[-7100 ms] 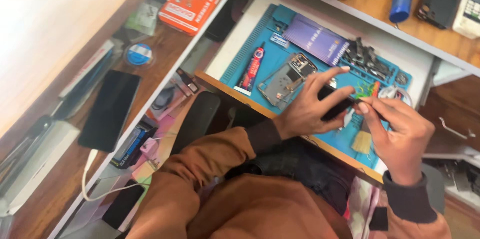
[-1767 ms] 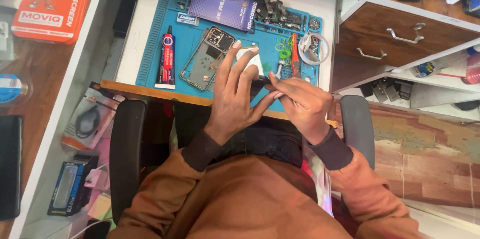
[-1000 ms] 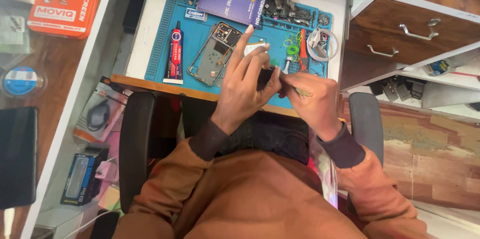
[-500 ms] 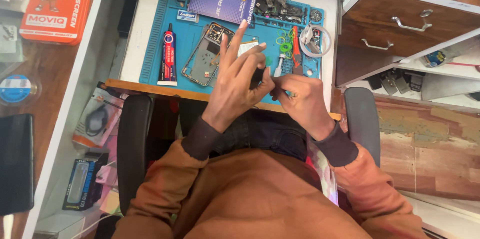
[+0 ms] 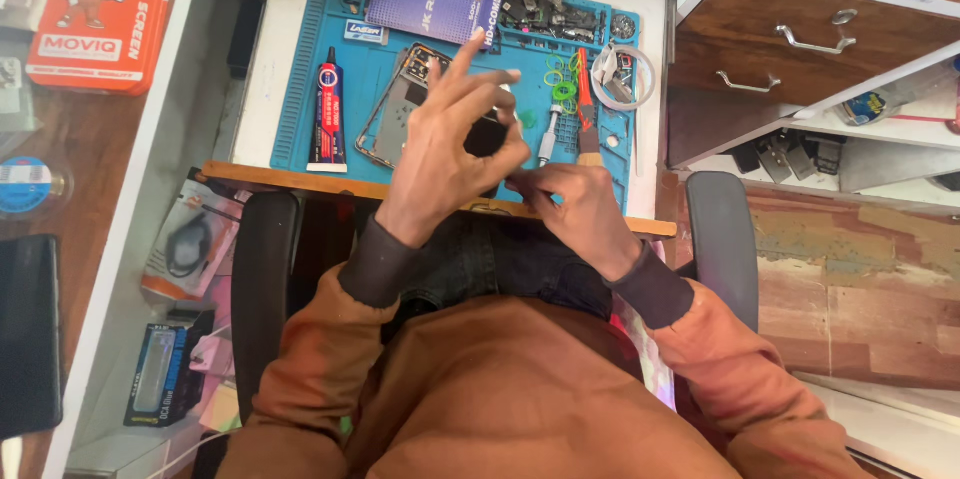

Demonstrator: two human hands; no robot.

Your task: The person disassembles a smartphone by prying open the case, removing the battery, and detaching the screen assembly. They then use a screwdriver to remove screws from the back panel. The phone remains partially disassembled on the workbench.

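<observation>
My left hand (image 5: 450,144) is raised over the blue work mat (image 5: 300,89), pinching a small dark part (image 5: 488,136) between thumb and fingers, with the index finger pointing up. Just to its right, my right hand (image 5: 570,204) is curled near the mat's front edge, fingertips at the lower edge of that dark part; whether it holds a thin tool I cannot tell. An opened phone frame (image 5: 395,109) lies on the mat, partly hidden behind my left hand.
On the mat lie a glue tube (image 5: 328,109), a purple flat pack (image 5: 435,4), a heap of dark small parts (image 5: 545,4), green rings (image 5: 562,79), an orange-handled tool (image 5: 585,119) and a tape roll (image 5: 620,74). Wooden drawers (image 5: 810,34) stand right; an orange box (image 5: 100,14) left.
The view has shifted slightly. My left hand has lifted and spread its fingers more, index finger pointing up, while my right hand stays low at the mat's front edge.
</observation>
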